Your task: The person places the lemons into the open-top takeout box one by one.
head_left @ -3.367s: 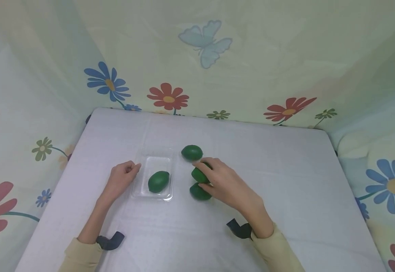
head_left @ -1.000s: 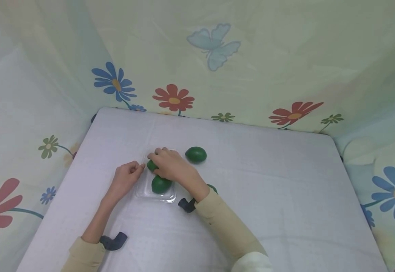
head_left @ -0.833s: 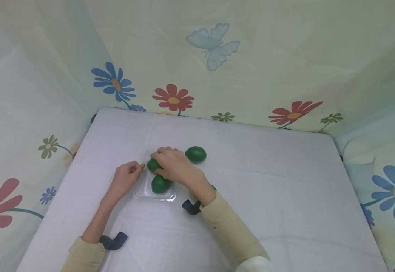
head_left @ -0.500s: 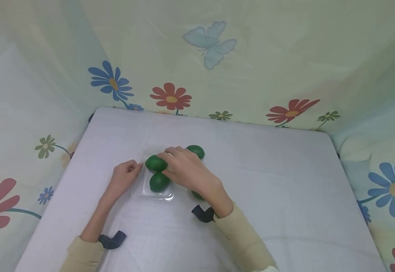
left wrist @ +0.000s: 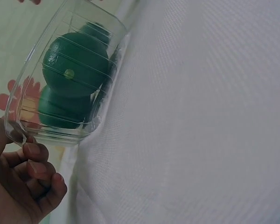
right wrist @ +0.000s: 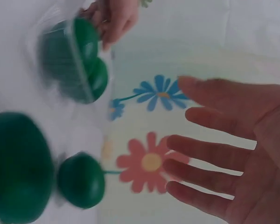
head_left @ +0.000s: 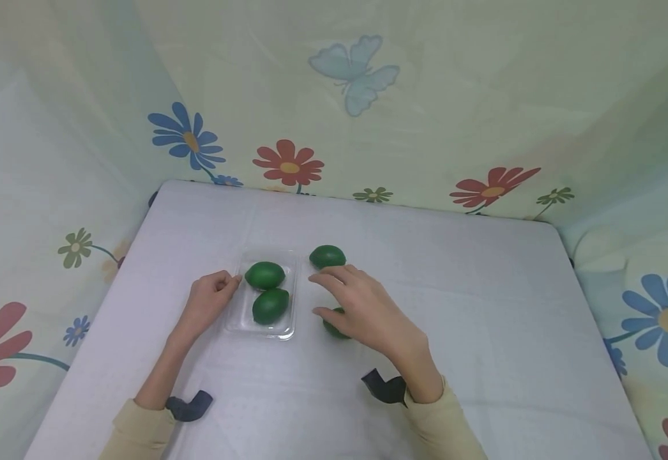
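Pinching the left rim of the clear container (head_left: pixel 260 334), the left hand (head_left: pixel 207 299) holds this edge between thumb and curled fingers; the left wrist view shows the grip at a corner of the rim. The right hand (head_left: pixel 365 310) holds nothing; its fingers are extended and spread in the right wrist view. Its fingertips point toward the right rim of the container and stand apart from it, with a strip of white surface visible between.

The container rests on the bench (head_left: pixel 512 306), left of centre. Inside it, the far contained fruit (head_left: pixel 265 275) and the near contained fruit (head_left: pixel 271 306), both green, lie side by side, apparently touching. The far one sits closer to the left wall. A band of container floor shows between the near one and the near rim.

Two further green fruits lie outside the right rim: the far loose fruit (head_left: pixel 327 255), just beyond the right hand in the head view, and the near loose fruit (head_left: pixel 334 328), partly hidden by that hand.

Bench surface extends from the right hand to the right bench edge, well apart. The far bench edge runs along the flowered curtain (head_left: pixel 443 108), well beyond the container.
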The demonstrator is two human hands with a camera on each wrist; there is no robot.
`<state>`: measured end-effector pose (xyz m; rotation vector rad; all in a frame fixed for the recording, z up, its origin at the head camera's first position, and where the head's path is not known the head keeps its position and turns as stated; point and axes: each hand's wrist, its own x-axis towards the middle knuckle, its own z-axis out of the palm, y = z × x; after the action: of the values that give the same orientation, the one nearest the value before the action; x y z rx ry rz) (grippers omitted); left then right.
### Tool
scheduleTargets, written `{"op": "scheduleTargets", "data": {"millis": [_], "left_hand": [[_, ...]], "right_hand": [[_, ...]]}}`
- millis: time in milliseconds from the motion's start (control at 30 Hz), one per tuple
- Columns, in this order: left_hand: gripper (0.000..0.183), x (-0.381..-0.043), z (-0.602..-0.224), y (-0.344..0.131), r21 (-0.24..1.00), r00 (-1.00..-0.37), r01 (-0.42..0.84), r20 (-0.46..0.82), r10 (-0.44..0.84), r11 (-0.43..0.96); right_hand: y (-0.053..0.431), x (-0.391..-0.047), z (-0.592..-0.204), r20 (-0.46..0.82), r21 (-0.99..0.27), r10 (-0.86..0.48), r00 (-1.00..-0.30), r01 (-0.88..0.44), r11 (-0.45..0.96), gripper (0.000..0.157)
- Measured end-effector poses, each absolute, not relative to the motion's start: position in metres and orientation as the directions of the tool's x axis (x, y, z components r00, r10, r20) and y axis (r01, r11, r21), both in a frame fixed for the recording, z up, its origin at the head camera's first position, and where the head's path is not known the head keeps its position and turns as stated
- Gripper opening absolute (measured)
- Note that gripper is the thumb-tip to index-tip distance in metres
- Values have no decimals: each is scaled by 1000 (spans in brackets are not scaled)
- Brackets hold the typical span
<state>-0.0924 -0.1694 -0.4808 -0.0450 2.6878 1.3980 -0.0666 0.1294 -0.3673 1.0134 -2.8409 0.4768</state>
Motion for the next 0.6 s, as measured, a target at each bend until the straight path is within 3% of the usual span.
{"op": "scheduleTargets", "data": {"millis": [400, 600], "left_hand": [[38, -95, -487, -171, 813, -995, -63, -94, 23, 579], [39, -95, -488, -171, 815, -995, -67, -95, 19, 576]], "right_hand": [[158, -59, -415, -105, -359, -519, -848, -454, 815, 67], [163, -54, -431, -127, -369, -524, -843, -450, 813, 63]]}}
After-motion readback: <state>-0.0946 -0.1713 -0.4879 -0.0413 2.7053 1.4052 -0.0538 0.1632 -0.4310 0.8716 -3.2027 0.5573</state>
